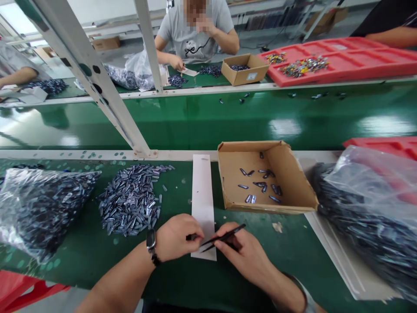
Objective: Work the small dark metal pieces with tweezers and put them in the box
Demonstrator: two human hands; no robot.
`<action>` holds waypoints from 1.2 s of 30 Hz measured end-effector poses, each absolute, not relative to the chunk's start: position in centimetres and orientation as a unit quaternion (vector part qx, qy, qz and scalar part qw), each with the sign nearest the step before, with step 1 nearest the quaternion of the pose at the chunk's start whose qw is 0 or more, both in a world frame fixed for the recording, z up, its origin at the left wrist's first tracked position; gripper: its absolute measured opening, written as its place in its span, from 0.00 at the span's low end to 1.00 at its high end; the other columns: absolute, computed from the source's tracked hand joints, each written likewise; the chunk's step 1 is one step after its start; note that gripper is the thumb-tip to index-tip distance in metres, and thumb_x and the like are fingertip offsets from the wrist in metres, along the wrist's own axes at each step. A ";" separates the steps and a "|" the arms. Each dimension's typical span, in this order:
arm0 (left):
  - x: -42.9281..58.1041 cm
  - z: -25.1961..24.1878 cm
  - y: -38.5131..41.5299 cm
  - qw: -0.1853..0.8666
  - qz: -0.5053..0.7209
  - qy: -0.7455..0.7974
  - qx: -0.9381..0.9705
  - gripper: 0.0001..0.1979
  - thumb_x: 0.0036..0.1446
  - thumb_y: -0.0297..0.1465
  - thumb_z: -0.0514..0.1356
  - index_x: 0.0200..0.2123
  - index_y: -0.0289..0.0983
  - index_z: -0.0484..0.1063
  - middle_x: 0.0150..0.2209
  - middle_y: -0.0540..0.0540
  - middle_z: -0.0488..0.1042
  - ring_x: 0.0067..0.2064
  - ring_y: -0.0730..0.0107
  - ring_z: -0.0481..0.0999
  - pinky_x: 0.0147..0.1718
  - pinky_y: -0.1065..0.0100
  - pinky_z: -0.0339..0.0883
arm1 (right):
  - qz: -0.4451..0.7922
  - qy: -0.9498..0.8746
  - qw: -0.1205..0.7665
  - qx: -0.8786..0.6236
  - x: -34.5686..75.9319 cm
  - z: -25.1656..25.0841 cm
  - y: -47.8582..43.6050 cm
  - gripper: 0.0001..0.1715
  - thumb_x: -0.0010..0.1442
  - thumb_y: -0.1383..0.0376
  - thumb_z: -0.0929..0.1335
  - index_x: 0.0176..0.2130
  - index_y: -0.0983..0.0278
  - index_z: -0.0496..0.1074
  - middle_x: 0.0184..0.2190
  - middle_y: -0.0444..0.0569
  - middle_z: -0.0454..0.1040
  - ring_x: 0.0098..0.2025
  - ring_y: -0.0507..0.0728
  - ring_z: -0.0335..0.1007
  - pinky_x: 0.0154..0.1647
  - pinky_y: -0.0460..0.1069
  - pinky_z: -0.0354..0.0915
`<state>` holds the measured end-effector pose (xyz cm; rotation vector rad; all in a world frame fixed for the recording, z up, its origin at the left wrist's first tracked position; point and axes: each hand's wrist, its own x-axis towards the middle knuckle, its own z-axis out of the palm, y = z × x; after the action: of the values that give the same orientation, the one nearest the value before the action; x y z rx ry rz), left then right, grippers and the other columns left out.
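Your left hand (180,237) is pinched closed around what looks like a small dark piece (190,238), just above the near end of a white card strip (202,187). Your right hand (244,250) grips a pair of black tweezers (233,231), their tips slightly parted and pointing to 9 o'clock, right beside your left fingertips; you cannot tell from here whether they touch the piece. The strip lies flat on the green table (286,252), running from 6 to 12 o'clock, with a few small marks on it.

From your hands, a cardboard box (291,174) sits open at 1 o'clock, close to the strip, with some loose dark pieces (250,198) scattered on its floor. At 10 o'clock lies a heap of dark pieces (130,200), and beyond its left side a full clear plastic bag (42,213). Another stuffed bag (368,230) rests at 3 o'clock, partly over a pale sheet (345,265). You wear a watch (150,239) on your left wrist.

A white post (120,113) rises at 11 o'clock. Across the shiny green surface (202,121), at 12 o'clock, a co-worker in a grey shirt (198,43) sits behind a smaller box (241,79), with a red tray (342,67) at 1 o'clock.
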<state>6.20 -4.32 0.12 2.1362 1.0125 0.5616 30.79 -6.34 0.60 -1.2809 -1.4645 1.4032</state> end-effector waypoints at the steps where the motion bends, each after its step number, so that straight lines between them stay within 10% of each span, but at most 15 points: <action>1: 6.1 -0.1 -4.2 0.342 0.211 0.386 0.831 0.07 0.62 0.22 0.67 0.37 0.39 0.85 0.38 0.48 0.87 0.41 0.64 0.86 0.50 0.66 0.78 | 0.550 -0.565 0.345 -0.508 30.7 0.8 -6.3 0.14 0.63 0.51 0.78 0.37 0.58 0.81 0.32 0.50 0.87 0.32 0.63 0.87 0.34 0.53 0.84; 25: 5.4 0.6 -3.9 0.326 0.165 0.414 0.833 0.05 0.61 0.24 0.70 0.34 0.39 0.85 0.40 0.46 0.82 0.44 0.61 0.83 0.53 0.61 0.78 | 0.551 -0.538 0.317 -0.554 30.0 1.4 -6.1 0.10 0.60 0.54 0.77 0.35 0.57 0.78 0.29 0.47 0.84 0.31 0.63 0.85 0.33 0.55 0.81; 36: 5.8 0.7 -4.1 0.321 0.183 0.426 0.826 0.06 0.59 0.23 0.68 0.31 0.39 0.83 0.38 0.45 0.82 0.42 0.61 0.83 0.53 0.60 0.79 | 0.544 -0.466 0.419 -0.558 30.7 0.2 -6.2 0.31 0.57 0.34 0.79 0.34 0.56 0.76 0.29 0.49 0.84 0.32 0.64 0.88 0.36 0.56 0.86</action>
<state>5.76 -4.06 0.72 2.1691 1.1190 0.4795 30.74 -6.21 0.23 -1.3982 -1.1685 1.3652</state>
